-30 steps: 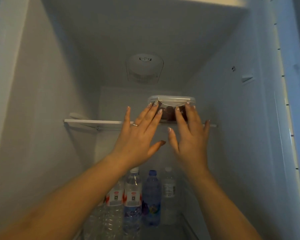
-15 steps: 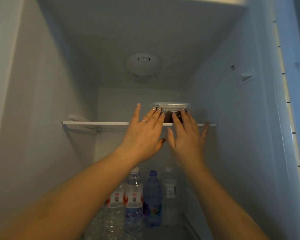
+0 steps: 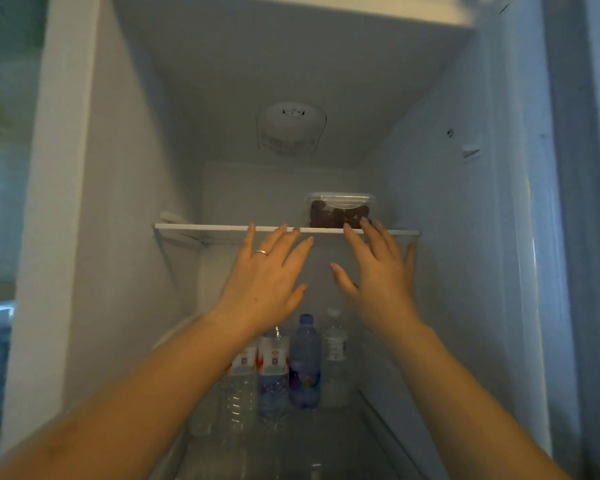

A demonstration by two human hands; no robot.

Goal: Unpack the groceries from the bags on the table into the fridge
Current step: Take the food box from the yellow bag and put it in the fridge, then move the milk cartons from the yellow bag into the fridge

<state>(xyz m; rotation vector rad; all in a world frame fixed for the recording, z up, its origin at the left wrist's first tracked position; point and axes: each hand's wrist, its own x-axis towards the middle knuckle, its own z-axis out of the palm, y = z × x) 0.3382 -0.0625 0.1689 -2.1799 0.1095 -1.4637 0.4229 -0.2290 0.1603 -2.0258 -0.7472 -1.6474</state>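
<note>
Both hands (image 3: 264, 282) (image 3: 381, 278) empty, container (image 3: 340, 210) upright, broadside.

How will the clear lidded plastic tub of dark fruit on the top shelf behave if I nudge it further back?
The clear lidded plastic tub of dark fruit is low and wide, so it will probably slide, not tip. It looks rigid, and its lid looks closed, so spilling seems unlikely. It sits flat on the white shelf, which looks smooth, so a light push probably suffices.

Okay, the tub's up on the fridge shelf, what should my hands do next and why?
Probably draw both hands back out. The clear tub sits flat on the shelf, the left hand and right hand are open and hold nothing, so this item looks placed.
</note>
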